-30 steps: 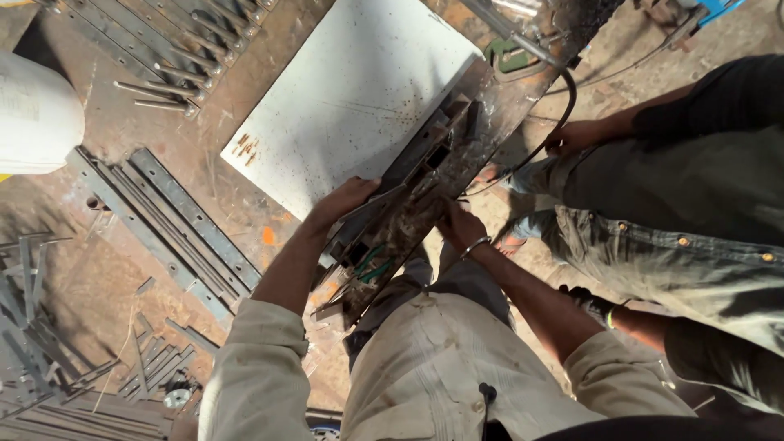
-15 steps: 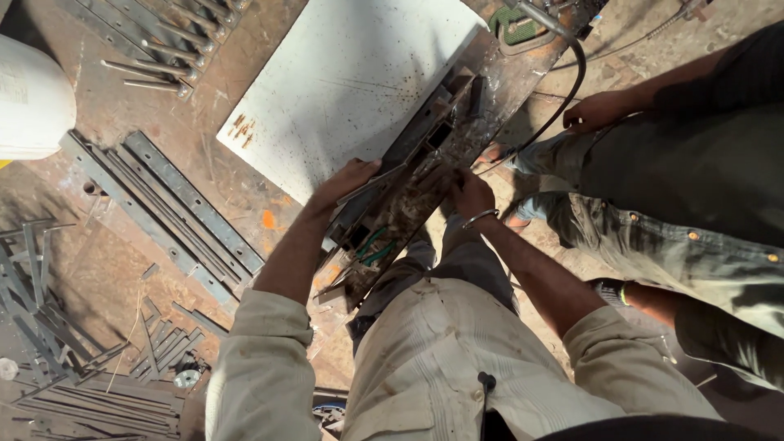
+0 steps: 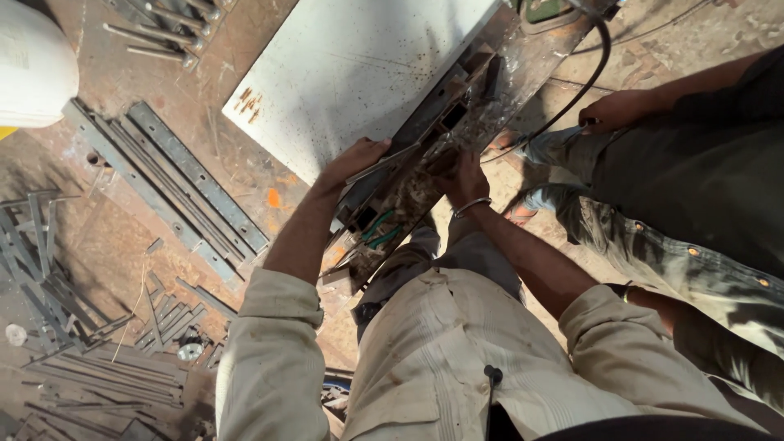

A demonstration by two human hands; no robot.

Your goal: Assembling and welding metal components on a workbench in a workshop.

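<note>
Down on the rust-brown workshop floor (image 3: 204,106), the person leans over a long, grimy steel bar assembly (image 3: 425,163) that runs slantwise from near their knees up toward the top of the view. Their left hand (image 3: 353,161) rests on the bar's left edge, fingers curled over a thin metal strip where the bar meets a large pale grey sheet-metal panel (image 3: 351,73); it looks like a grip, though the fingertips are hidden. Their right hand (image 3: 459,175), a metal bangle at the wrist, presses on the bar's right side with the fingers bent down against it, and I cannot tell whether they close around anything. Green wire loops (image 3: 380,230) show in the lower part of the assembly. A black cable (image 3: 590,77) curves from the top down to the hand of a second person (image 3: 614,110) crouching just to the right in dark, stained trousers. Flat grey steel strips (image 3: 175,188) lie side by side left of the panel, with shorter offcuts (image 3: 90,327) scattered nearer the bottom left, and a white rounded container (image 3: 28,69) sits at the far left edge.
</note>
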